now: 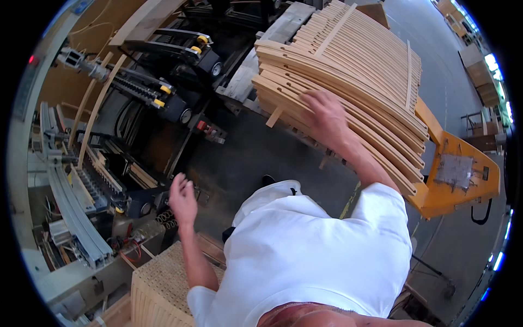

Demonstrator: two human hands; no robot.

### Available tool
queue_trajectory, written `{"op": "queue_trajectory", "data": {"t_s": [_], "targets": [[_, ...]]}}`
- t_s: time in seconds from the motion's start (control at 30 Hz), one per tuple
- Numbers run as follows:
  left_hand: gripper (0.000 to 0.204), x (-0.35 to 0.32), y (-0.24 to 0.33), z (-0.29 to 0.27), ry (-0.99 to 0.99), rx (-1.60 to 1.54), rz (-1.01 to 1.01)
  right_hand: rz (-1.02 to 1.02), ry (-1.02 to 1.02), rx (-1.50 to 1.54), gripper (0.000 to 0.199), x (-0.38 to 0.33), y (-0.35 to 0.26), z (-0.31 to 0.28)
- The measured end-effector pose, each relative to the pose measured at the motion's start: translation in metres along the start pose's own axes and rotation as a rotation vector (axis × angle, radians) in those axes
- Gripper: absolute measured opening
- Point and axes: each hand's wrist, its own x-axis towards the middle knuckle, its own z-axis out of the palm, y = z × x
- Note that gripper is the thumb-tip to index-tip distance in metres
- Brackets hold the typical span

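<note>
Fingers (311,101) of the right hand (326,117) rest atop the stacked curved wooden slats (359,60).

The stack of curved slats (354,71) is pale tan wood, the pallet truck (463,174) orange, the shirt (321,256) plain white, the floor (256,158) dark grey.

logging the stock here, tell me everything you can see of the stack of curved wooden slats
The stack of curved wooden slats is pale bare wood, many thin bowed strips laid in layers with slots cut near their ends. A few loose sticks lie across the top. It sits on an orange pallet truck at upper right. The right hand rests on its near edge; the left hand is apart from it.
</note>
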Motion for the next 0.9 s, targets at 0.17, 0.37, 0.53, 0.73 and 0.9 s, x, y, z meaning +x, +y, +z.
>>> {"op": "queue_trajectory", "data": {"t_s": [0.17,0.37,0.53,0.73,0.9], "targets": [[0.037,0.059,0.027,0.059,-0.23,0.107,0.164,0.273,-0.062,-0.188,0.027,-0.072,0.035,-0.026],[0.036,0.139,0.002,0.054,-0.219,0.11,0.19,0.408,-0.033,-0.4,0.025,-0.097,0.02,-0.03],[0.034,0.224,-0.028,0.006,-0.086,0.196,0.253,0.564,-0.096,-0.313,0.029,-0.086,-0.004,-0.036],[0.04,0.393,-0.1,-0.125,0.302,0.589,0.31,0.275,-0.187,0.03,0.047,0.043,-0.111,-0.006],[0.064,0.509,-0.107,-0.232,0.39,0.926,-0.008,0.306,-0.364,0.361,0.048,0.141,-0.189,0.083]]}}
